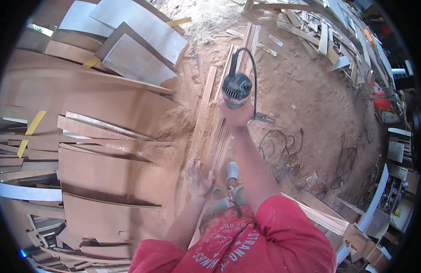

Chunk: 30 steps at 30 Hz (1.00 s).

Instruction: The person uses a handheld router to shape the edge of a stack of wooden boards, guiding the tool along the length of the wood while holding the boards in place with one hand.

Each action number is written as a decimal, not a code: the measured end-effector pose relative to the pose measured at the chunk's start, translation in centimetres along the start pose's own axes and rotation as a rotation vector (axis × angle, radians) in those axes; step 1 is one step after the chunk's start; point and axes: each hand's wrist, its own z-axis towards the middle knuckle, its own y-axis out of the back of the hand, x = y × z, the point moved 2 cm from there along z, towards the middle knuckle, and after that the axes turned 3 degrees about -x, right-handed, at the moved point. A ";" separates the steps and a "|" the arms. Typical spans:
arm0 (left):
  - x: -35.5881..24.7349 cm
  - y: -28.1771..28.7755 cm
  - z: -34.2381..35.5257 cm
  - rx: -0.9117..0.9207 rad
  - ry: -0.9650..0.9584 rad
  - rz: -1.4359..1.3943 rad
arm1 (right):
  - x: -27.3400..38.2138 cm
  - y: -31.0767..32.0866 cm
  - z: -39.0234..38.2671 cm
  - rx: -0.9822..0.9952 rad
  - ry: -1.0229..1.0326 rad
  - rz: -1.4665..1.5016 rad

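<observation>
My right hand [237,113] grips a black corded power tool [236,86], which looks like a hand router, above long thin wooden strips [250,43] that run away from my body. Its black cable loops up and down the tool's right side. My left hand [196,179] lies lower and to the left, fingers spread and flat on the near part of the strips, beside a pale board [206,100]. Whether the tool touches the wood is hidden by the tool and my hand. Sawdust lies along the strips.
Stacked sheets [105,173] and panels fill the left side. Offcuts [310,36] lie in a heap at upper right, near a red object [381,103]. Tangled cables [278,145] lie on the dusty floor [310,113]. My shoe [232,170] shows below the strips.
</observation>
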 end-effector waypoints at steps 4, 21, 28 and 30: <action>0.6 0.8 -0.4 0.005 0.025 -0.023 | 0.7 -1.5 3.2 -0.086 0.024 -0.213; 0.0 1.1 0.0 0.013 0.011 0.035 | 4.0 -0.4 -0.2 -0.049 -0.105 -0.183; 0.5 1.0 0.0 -0.030 -0.022 -0.079 | 6.6 1.7 -12.6 0.030 -0.267 -0.075; 0.4 0.8 0.1 -0.029 -0.038 -0.082 | 5.7 2.2 -14.0 0.056 -0.066 -0.224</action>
